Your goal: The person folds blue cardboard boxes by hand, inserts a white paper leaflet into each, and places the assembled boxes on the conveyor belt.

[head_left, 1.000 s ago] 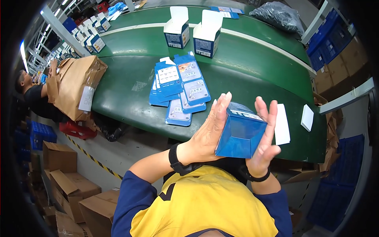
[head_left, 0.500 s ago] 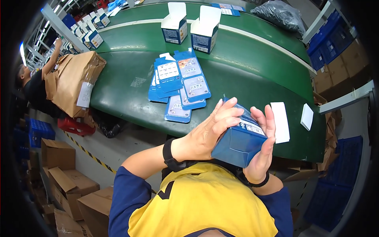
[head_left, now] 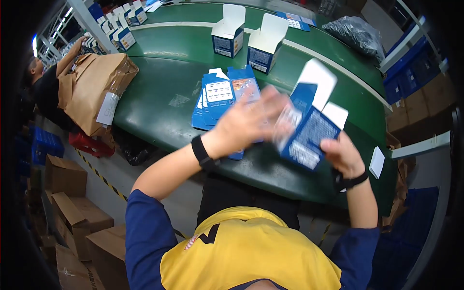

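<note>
A blue carton (head_left: 315, 135) is tilted over the table's near edge, its white top flaps standing up. My right hand (head_left: 344, 155) is closed on its right side, thumb against the printed face. My left hand (head_left: 247, 118) is at the carton's left side, its fingers smeared by motion; whether they touch the carton I cannot tell. Below that hand and to its left lies a pile of flat blue carton blanks (head_left: 212, 104), partly covered by the hand. Farther back, two erected blue cartons (head_left: 228, 44) (head_left: 261, 58) stand with white lids raised.
The green table (head_left: 164, 77) curves across the view. A white card stack (head_left: 376, 162) lies at its right edge, a grey plastic bag (head_left: 355, 35) at the far right. On the left are a large brown paper sack (head_left: 96, 87), more erected cartons (head_left: 126, 38) and a person (head_left: 46, 92).
The carton has turned so its flapped end shows, and moved up and away from my body. My left hand has come off it toward the left; my right hand still grips it.
</note>
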{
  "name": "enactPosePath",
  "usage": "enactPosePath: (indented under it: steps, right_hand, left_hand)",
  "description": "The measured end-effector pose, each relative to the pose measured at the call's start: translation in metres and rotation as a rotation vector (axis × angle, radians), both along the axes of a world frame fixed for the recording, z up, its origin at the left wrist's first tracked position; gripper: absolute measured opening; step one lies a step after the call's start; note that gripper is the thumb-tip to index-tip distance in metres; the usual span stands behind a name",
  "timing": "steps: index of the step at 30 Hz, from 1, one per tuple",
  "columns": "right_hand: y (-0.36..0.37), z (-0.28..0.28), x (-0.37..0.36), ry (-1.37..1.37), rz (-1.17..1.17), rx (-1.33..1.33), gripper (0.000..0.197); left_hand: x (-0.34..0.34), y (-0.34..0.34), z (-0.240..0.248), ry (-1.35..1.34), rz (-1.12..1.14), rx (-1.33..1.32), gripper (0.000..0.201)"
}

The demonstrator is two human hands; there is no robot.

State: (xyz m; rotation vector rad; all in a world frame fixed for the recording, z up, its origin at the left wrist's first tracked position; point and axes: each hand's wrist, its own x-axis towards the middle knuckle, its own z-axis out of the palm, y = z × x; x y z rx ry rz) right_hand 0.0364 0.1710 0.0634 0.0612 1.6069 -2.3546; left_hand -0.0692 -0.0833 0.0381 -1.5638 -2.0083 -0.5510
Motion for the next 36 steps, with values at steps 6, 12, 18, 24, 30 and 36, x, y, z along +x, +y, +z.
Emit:
enactPosePath:
  steps: [6, 12, 18, 24, 30, 36]
  right_hand:
    - [0.049, -0.048, -0.158, 0.197, -0.388, 0.586, 0.074]
    - [0.039, -0.080, -0.213, 0.143, -0.319, 0.616, 0.094]
    - [0.004, -0.110, -0.164, 0.404, -0.541, 0.920, 0.085]
    - [-0.091, -0.081, -0.103, -0.144, -0.054, 0.424, 0.065]
    - [-0.100, -0.081, -0.083, 0.061, -0.222, 0.563, 0.061]
    - [-0.115, -0.094, -0.079, -0.136, -0.196, 0.160, 0.038]
  left_hand:
    - [-0.038, -0.040, -0.056, -0.568, 0.597, -0.615, 0.075]
    - [-0.029, -0.085, -0.058, -0.508, 0.341, -0.620, 0.067]
    - [0.001, -0.093, -0.048, -0.564, 0.309, -0.665, 0.067]
    - [0.002, -0.095, -0.061, -0.548, 0.300, -0.564, 0.067]
    - [-0.004, -0.100, -0.067, -0.615, 0.263, -0.520, 0.063]
    - [-0.002, -0.107, -0.072, -0.632, 0.252, -0.360, 0.055]
